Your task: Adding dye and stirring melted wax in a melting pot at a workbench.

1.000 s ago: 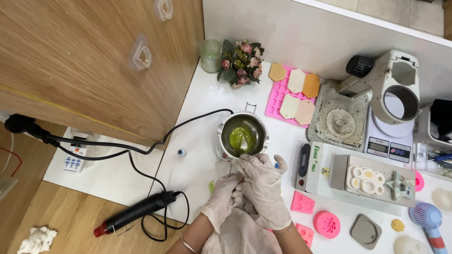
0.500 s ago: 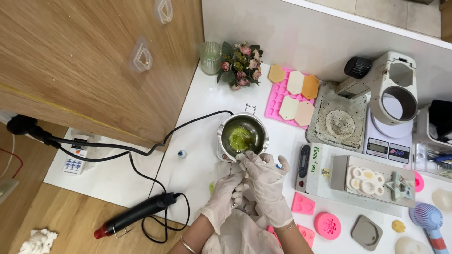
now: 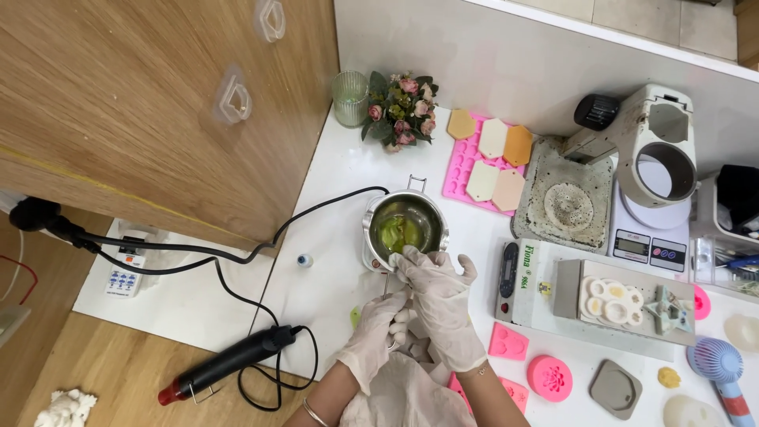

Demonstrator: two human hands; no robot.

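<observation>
A small steel melting pot (image 3: 427, 207) with green wax (image 3: 393, 232) inside stands on the white counter (image 3: 340, 269). Both my hands wear white gloves. My right hand (image 3: 441, 304) reaches over the pot's near rim, its fingertips pinching a small white tissue (image 3: 393, 259) against the edge. Just below the pot, my left hand (image 3: 378, 336) is curled around the pot's thin handle (image 3: 386, 286). A crumpled white cloth (image 3: 407, 391) lies under both wrists.
A black cord (image 3: 237, 255) runs from the pot to a power strip (image 3: 125, 273). A heat gun (image 3: 229, 362) lies at the counter's front left. A pink mould tray (image 3: 462, 170), flowers (image 3: 401, 109), a scale (image 3: 644, 247), a white box (image 3: 538, 281) and pink moulds (image 3: 549, 378) stand to the right.
My right hand has crept up from beside the pot onto its near rim. The left hand stays at the handle.
</observation>
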